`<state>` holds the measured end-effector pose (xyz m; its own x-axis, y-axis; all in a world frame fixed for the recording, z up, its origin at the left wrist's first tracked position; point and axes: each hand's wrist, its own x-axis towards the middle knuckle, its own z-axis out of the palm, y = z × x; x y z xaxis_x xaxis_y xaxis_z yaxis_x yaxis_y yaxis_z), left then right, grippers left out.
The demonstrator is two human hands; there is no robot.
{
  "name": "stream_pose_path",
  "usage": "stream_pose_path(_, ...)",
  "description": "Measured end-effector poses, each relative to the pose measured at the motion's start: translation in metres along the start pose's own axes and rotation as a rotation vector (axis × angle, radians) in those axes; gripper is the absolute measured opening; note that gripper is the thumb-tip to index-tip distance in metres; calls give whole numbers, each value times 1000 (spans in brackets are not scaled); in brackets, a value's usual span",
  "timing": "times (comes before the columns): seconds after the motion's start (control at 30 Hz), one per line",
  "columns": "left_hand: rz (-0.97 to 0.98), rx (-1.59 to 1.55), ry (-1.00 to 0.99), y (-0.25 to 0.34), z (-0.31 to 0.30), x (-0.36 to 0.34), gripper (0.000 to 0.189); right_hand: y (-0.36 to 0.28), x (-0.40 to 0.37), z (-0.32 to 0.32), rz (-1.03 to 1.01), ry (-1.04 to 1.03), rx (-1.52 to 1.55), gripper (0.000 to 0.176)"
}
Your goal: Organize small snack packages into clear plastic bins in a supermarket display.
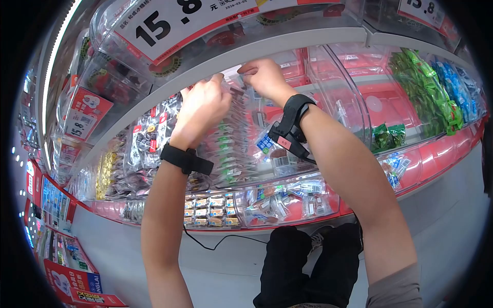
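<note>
My left hand (pixel 203 105) reaches to the back of a shelf bin, over a long row of upright clear snack packets (pixel 231 138). Its fingers are curled down at the far end of the row, and their tips are partly hidden. Close by on the right, my right hand (pixel 264 78) has thumb and fingers pinched together at the edge of a clear plastic packet (pixel 234 81). Dark-and-red printed packets (pixel 149 134) lie left of the row. Loose clear packets with blue labels (pixel 267 143) lie under my right wrist.
A shelf edge (pixel 231 55) with a large price sign (pixel 169 25) overhangs the bin. Clear dividers (pixel 354 87) separate the compartments. Green packets (pixel 426 92) and blue packets (pixel 457 92) stand far right. Lower bins hold small wrapped snacks (pixel 210 209). A black cable (pixel 221 241) hangs below.
</note>
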<state>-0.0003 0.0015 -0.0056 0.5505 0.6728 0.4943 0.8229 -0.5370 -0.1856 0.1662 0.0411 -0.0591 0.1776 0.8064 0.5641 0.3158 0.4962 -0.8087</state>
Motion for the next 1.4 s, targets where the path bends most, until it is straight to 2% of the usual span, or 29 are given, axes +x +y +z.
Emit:
stream_pose_path(0.13, -15, 8, -48, 1, -3, 0, 35, 3, 4, -4, 30, 53, 13, 23)
stream_pose_path(0.23, 19, 8, -65, 2, -4, 0, 32, 13, 11, -3, 51, 118, 161, 23)
stream_pose_path(0.33, 40, -65, -69, 5, -8, -3, 31, 18, 12, -4, 88, 122, 100, 22)
stream_pose_path(0.43, 61, -53, -31, 5, -6, -4, 31, 19, 14, -3, 23, 150, 121, 21)
stream_pose_path(0.53, 62, 7, -72, 4, -7, -3, 30, 11, 14, -12, 22, 216, 195, 22)
stream_pose_path(0.73, 44, 70, -142, 4, -6, 0, 29, -21, 2, -28, 110, 286, 540, 21)
stream_pose_path(0.87, 123, 0, -24, -1, 0, -2, 29, -31, -1, -33, 171, 304, 566, 21)
stream_pose_path(0.93, 165, -23, 43, 0, 0, -3, 28, -28, 1, -31, 132, 308, 571, 21)
stream_pose_path(0.97, 109, -6, -64, -1, -1, -1, 28, -26, 1, -30, 112, 310, 573, 21)
stream_pose_path(1.03, -3, 29, -278, 7, -14, 2, 28, -20, 2, -29, 180, 219, 413, 23)
stream_pose_path(1.07, 18, 20, -243, 6, -12, 2, 28, -16, 2, -28, 213, 173, 332, 25)
stream_pose_path(1.17, 59, -5, -161, 2, -7, -1, 28, 0, 3, -20, 440, -184, 52, 28)
stream_pose_path(1.2, 60, -13, -149, 3, -8, -1, 29, 0, 0, -18, 399, -254, -97, 30)
stream_pose_path(1.33, 80, -39, -96, 3, -7, -2, 29, -5, -4, -10, 352, -382, -312, 33)
stream_pose_path(1.4, 56, -28, -140, 3, -8, -1, 27, -7, -6, -8, 314, -451, -387, 35)
